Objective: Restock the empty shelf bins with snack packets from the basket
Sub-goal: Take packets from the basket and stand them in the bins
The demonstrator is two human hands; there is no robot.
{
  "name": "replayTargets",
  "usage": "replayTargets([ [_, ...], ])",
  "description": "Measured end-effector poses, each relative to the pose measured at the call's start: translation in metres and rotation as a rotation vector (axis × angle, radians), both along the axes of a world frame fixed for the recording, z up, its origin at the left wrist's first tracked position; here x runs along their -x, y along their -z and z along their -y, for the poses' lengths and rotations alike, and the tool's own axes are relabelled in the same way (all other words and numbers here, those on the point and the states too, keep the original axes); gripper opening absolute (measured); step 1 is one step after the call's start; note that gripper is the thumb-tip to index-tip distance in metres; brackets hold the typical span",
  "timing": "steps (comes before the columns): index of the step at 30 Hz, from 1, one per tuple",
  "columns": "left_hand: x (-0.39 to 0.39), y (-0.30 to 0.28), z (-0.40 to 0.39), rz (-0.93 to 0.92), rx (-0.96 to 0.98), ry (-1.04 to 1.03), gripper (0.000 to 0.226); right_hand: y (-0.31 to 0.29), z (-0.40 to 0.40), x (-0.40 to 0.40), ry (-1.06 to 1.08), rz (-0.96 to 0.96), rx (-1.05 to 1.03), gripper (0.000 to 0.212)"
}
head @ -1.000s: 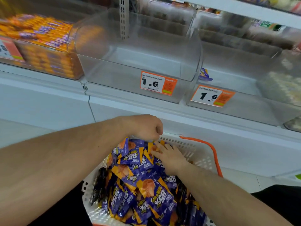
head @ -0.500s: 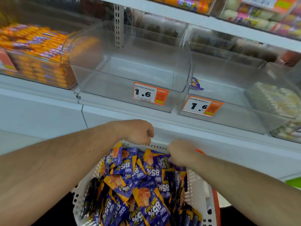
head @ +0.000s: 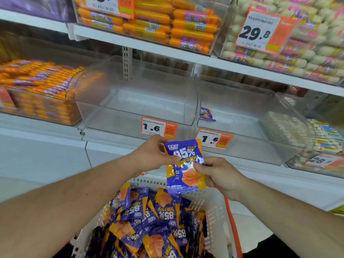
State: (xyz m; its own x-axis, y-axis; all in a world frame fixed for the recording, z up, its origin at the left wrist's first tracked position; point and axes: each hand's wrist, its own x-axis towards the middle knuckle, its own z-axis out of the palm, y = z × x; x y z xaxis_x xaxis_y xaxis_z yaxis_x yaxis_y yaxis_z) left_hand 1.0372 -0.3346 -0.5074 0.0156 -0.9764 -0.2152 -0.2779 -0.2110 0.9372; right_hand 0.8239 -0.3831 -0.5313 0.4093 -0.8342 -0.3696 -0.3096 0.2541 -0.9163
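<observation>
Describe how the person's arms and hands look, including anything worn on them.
Both forearms are bare from the frame's edge to the wrist: no sleeves show. The left hand and right hand wear no gloves, and no watch, bracelet or ring is visible. No markings can be made out on either arm.

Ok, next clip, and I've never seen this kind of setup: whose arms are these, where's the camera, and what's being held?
No machine here: a person wears a camera on the head, looking down at their own arms. Both the left hand and right hand pinch one purple-and-orange snack packet above a white basket full of the same packets. Ahead are two clear shelf bins: the left bin is empty, the right bin holds a single packet. Neighbouring bins are stocked.
</observation>
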Motion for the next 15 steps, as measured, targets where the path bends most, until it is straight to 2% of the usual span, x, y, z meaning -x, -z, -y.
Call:
replayTargets([
  [3, 0.008, -0.002, -0.002, -0.094, 0.027, 0.019, 0.033, -0.01, -0.005, 0.001, -0.003, 0.038, -0.019, 0.022],
  [7, 0.016, -0.011, 0.003, -0.137, 0.097, -0.007, 0.033, -0.031, -0.008, 0.005, 0.033, -0.025, 0.172, 0.008],
  [11, 0.031, -0.036, 0.015, -0.181, 0.173, 0.022, 0.026, -0.059, 0.001, 0.012, 0.044, 0.0, 0.259, 0.016],
  [13, 0.037, -0.052, 0.028, -0.101, 0.258, 0.001, 0.015, -0.076, 0.014, 0.019, 0.081, 0.036, 0.21, 0.013],
  [15, 0.036, -0.064, 0.047, 0.139, 0.412, -0.103, 0.015, -0.093, 0.032, 0.031, 0.114, 0.04, 0.154, 0.007],
])
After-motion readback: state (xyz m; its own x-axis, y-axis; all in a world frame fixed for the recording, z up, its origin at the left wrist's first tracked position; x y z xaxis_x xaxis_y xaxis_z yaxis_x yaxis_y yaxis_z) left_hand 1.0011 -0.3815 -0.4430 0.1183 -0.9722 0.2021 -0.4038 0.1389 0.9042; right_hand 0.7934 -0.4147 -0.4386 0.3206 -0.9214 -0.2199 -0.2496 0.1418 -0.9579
